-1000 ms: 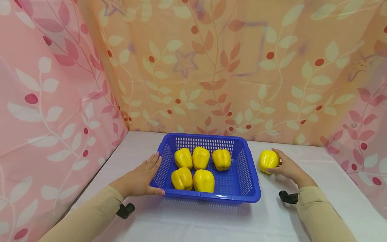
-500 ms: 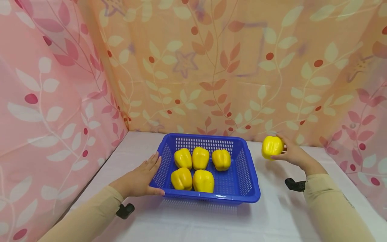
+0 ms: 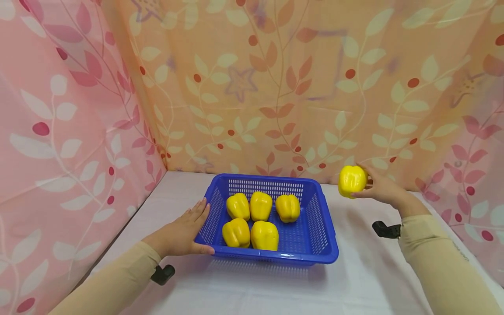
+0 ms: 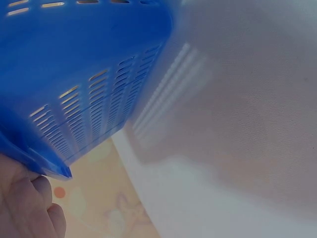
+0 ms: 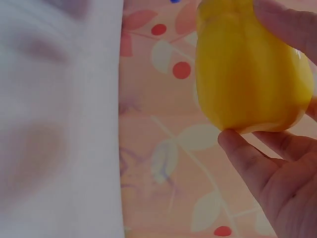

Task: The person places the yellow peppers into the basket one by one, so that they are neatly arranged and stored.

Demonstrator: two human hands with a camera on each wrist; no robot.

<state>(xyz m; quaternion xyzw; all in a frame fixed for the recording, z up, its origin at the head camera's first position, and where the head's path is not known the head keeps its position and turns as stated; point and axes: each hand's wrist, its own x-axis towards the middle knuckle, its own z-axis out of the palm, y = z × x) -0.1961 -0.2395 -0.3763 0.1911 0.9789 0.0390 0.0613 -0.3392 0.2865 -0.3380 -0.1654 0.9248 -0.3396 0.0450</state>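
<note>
A yellow bell pepper [image 3: 352, 181] is held above the table, to the right of the blue basket [image 3: 275, 257]. My right hand [image 3: 379, 188] pinches it between thumb and fingers; the right wrist view shows the same bell pepper [image 5: 252, 69] with fingertips against its end and side. Several more bell peppers [image 3: 261, 206] sit inside the basket, grouped mostly toward its left half. On the basket's left rim rests my left hand [image 3: 183, 232], fingers extended along the edge and thumb at the front corner. In the left wrist view that hand [image 4: 27, 208] touches the rim.
White cloth [image 3: 252, 288] covers the table. Behind it hangs an orange floral curtain [image 3: 275, 87], with a pink floral curtain [image 3: 78, 131] along the left side and another at the right. Dark wrist mounts [image 3: 386, 229] stick out from both sleeves.
My right hand has lifted the bell pepper off the table, raising it well above the surface. The left hand and basket stay where they were.
</note>
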